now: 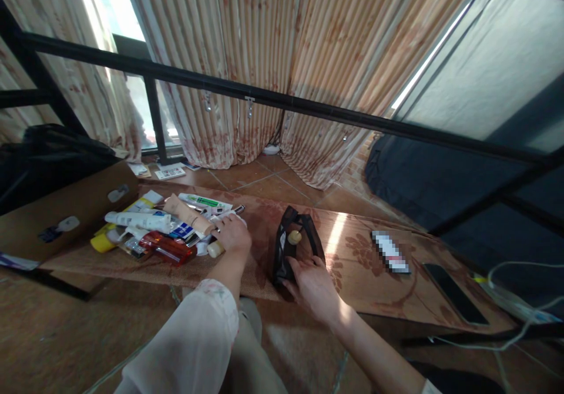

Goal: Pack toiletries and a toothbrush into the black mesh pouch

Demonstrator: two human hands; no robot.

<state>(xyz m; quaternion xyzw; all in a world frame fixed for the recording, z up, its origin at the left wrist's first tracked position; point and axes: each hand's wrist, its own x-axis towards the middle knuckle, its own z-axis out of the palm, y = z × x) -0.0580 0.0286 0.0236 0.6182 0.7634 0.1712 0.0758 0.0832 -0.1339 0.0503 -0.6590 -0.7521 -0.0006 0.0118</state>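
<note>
At the right end of a pile of toiletries, my left hand is lowered with its fingers apart, by a beige tube and a small cream-coloured cap. Its fingertips are partly hidden among the things. My right hand grips the near rim of a black mesh bag, which stands with its top spread. Inside lies a small item with a cream-coloured top. The pile also has an amber-red bottle, a white tube, a yellow cap and a green-and-white tube.
All this lies on a low table with a brown patterned cloth. To the right are a phone and a blurred white packet. A cardboard box is at the left. A black metal rail crosses ahead, before curtains.
</note>
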